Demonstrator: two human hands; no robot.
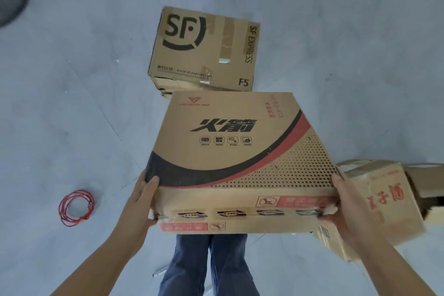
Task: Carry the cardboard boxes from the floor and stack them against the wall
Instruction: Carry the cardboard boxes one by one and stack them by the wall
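Now the printed box [240, 151] is off the floor [72, 103], above the person's legs and just this side of the SF box [204, 48], with the left hand [141, 202] and right hand [346, 202] gripping its near corners, thumbs on top. Keeping it level and close to the body should make the carry steadier, since its near edge looks torn and soft.

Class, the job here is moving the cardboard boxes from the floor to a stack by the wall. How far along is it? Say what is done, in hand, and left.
Done: no wall or stack is in view, so finished work cannot be judged. In hand: the left hand and right hand grip the printed box, lifted above the legs. Left: the SF Express box and the red-lettered box lie on the floor.
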